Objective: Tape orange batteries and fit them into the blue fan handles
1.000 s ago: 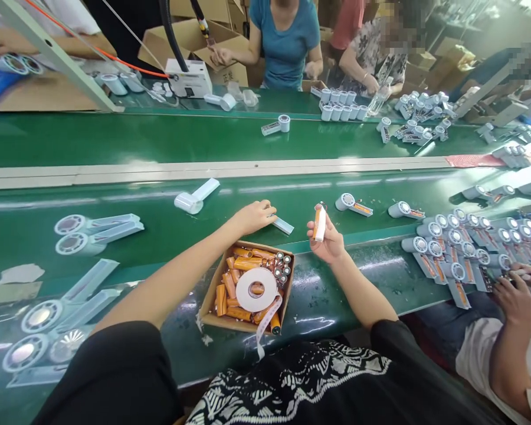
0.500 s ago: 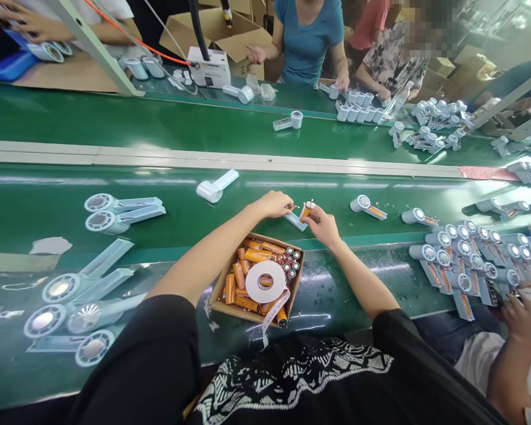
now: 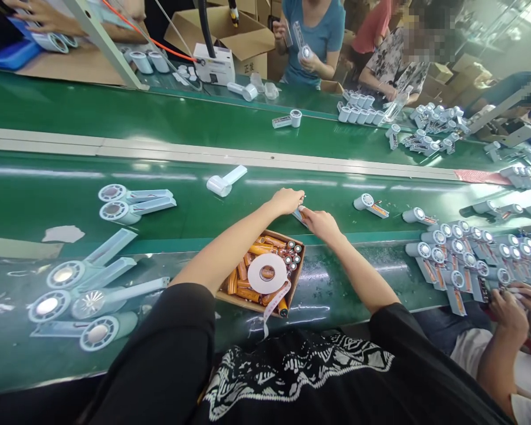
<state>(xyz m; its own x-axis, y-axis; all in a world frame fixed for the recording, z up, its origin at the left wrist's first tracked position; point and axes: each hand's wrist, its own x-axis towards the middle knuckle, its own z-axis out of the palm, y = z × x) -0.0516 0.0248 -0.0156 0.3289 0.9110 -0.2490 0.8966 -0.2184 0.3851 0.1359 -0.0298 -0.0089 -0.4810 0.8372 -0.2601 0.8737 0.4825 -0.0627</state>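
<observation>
In the head view, both arms reached forward over the green table (image 3: pixel 336 183), the hands meeting just beyond a cardboard box (image 3: pixel 297 276). The left hand (image 3: pixel 287 201) was bent palm down, its fingers curled at the far end of a pale blue fan (image 3: pixel 298 216); I cannot tell whether they were clamped on it. The right hand (image 3: pixel 321 222) came in from the other side, its fingertips together at the fan's handle, but what they pressed or pinched was hidden. The fan lay under and between the two hands, mostly covered by them.

The box sat between the forearms, the left forearm crossing its left side. It held orange batteries (image 3: pixel 232 282) with a tape roll (image 3: pixel 255 274) on top, a loose strip hanging over the near edge. One fan (image 3: pixel 221 185) lay beyond the left forearm, and more were grouped at far left (image 3: pixel 117 210). To the right lay two fans (image 3: pixel 364 202) with orange inside, then a crowded pile (image 3: pixel 455 251) beside a co-worker's hands (image 3: pixel 508 310).
</observation>
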